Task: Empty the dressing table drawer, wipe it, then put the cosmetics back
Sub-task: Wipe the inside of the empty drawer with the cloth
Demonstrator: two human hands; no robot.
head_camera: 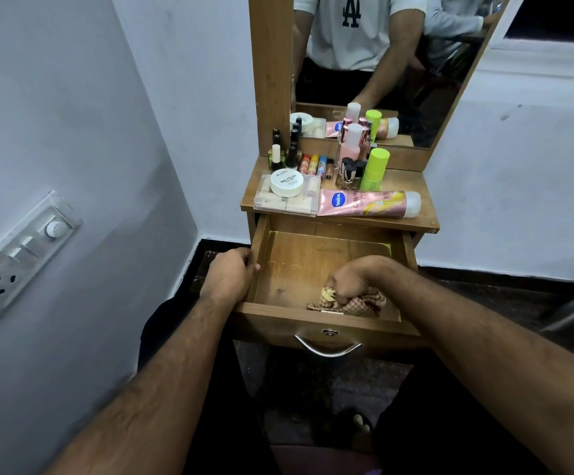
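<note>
The wooden drawer is pulled out, and only a checked cloth lies in it. My right hand grips that cloth against the drawer floor near the front wall. My left hand grips the drawer's left wall. On the table top lie the cosmetics: a pink Vaseline tube, a clear box with a white nail polish remover tub on it, nail polish bottles, lip balm sticks, a pink bottle and a neon green bottle.
A mirror rises behind the table top and reflects a person's torso. A wall switch panel is at the left. The drawer front carries a metal handle. The dark floor lies below, with a foot on it.
</note>
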